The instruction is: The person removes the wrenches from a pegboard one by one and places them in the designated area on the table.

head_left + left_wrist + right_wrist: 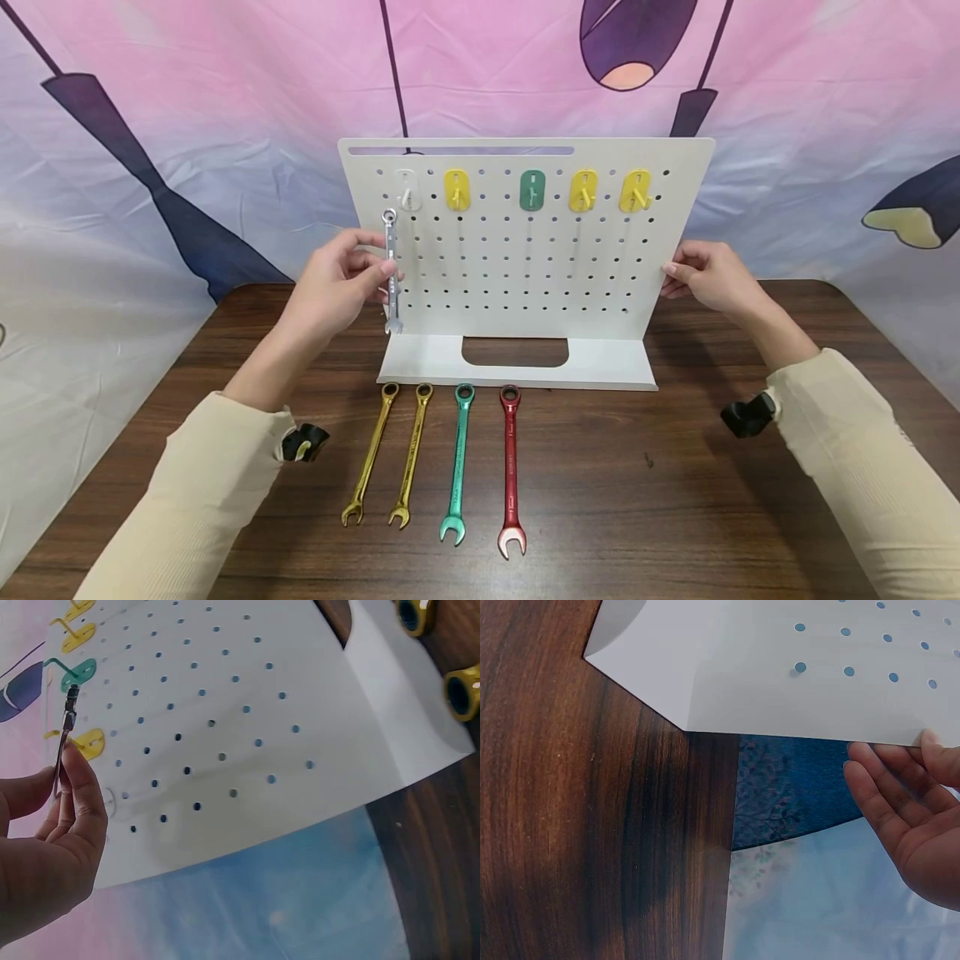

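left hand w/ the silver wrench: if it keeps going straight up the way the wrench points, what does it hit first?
Likely the white hook: the silver wrench in the left hand stands upright against the pegboard, ring end just below that hook. Depth is unclear; the ring may pass in front of it.

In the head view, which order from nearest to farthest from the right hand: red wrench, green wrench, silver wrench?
From the right hand:
1. Red wrench, on the table, rightmost in the row.
2. Green wrench, just left of it.
3. Silver wrench, held at the pegboard's far left side.
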Demonstrator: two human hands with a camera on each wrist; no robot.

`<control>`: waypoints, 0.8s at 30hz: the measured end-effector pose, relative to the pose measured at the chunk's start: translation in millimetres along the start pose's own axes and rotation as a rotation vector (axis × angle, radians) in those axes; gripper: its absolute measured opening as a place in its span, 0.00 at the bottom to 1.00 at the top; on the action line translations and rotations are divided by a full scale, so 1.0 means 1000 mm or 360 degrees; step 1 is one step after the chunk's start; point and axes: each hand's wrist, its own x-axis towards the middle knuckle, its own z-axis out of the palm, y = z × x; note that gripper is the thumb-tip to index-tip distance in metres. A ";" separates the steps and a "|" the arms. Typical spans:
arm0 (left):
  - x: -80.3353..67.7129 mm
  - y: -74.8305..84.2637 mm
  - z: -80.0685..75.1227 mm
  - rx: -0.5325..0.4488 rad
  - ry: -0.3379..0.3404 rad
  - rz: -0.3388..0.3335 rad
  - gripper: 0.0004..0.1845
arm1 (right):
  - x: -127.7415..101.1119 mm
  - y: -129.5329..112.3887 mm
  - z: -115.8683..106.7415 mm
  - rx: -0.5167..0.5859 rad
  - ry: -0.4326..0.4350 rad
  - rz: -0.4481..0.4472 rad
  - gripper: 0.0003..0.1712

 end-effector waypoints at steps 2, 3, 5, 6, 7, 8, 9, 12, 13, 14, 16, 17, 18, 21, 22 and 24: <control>-0.003 -0.005 0.000 0.0031 -0.0027 -0.0032 0.16 | 0.000 0.000 0.000 -0.0002 0.0008 0.0000 0.12; -0.004 -0.008 0.000 0.0034 -0.0046 -0.0057 0.16 | -0.001 0.000 0.000 -0.0004 0.0011 0.0000 0.12; -0.006 -0.014 -0.001 0.0028 -0.0086 -0.0127 0.16 | -0.001 0.000 0.000 0.0001 0.0016 0.0001 0.11; -0.008 -0.017 -0.001 0.0028 -0.0107 -0.0163 0.15 | -0.001 0.000 0.000 0.0003 0.0016 0.0000 0.11; -0.009 -0.020 -0.002 0.0024 -0.0130 -0.0194 0.16 | -0.001 0.000 0.000 0.0004 0.0017 0.0001 0.11; -0.010 -0.022 -0.003 0.0022 -0.0154 -0.0218 0.16 | -0.001 0.000 0.000 0.0005 0.0017 0.0002 0.11; -0.011 -0.025 -0.003 0.0017 -0.0180 -0.0239 0.16 | -0.001 0.000 0.000 0.0005 0.0015 0.0002 0.11; -0.015 -0.032 -0.004 -0.0017 -0.0261 -0.0286 0.15 | -0.001 -0.001 0.000 0.0007 0.0015 0.0003 0.11; -0.017 -0.035 -0.005 -0.0029 -0.0288 -0.0298 0.15 | -0.001 -0.001 0.000 0.0008 0.0015 0.0003 0.11; -0.019 -0.037 -0.005 -0.0041 -0.0313 -0.0312 0.15 | -0.001 -0.001 0.000 0.0010 0.0016 0.0002 0.11; -0.022 -0.042 -0.006 -0.0068 -0.0362 -0.0348 0.14 | -0.002 -0.001 0.000 0.0015 0.0018 0.0001 0.11; -0.024 -0.045 -0.007 -0.0070 -0.0387 -0.0365 0.13 | -0.002 -0.001 0.000 0.0015 0.0018 0.0001 0.11; -0.026 -0.048 -0.008 -0.0069 -0.0412 -0.0380 0.12 | -0.002 -0.001 0.000 0.0015 0.0018 0.0002 0.11; -0.030 -0.057 -0.010 -0.0075 -0.0505 -0.0419 0.11 | -0.002 -0.001 0.000 0.0019 0.0016 0.0005 0.11; -0.032 -0.060 -0.010 -0.0071 -0.0537 -0.0427 0.10 | -0.002 -0.002 0.000 0.0018 0.0015 0.0007 0.11; -0.035 -0.066 -0.011 -0.0062 -0.0593 -0.0444 0.09 | -0.002 -0.002 0.000 0.0013 0.0015 0.0009 0.11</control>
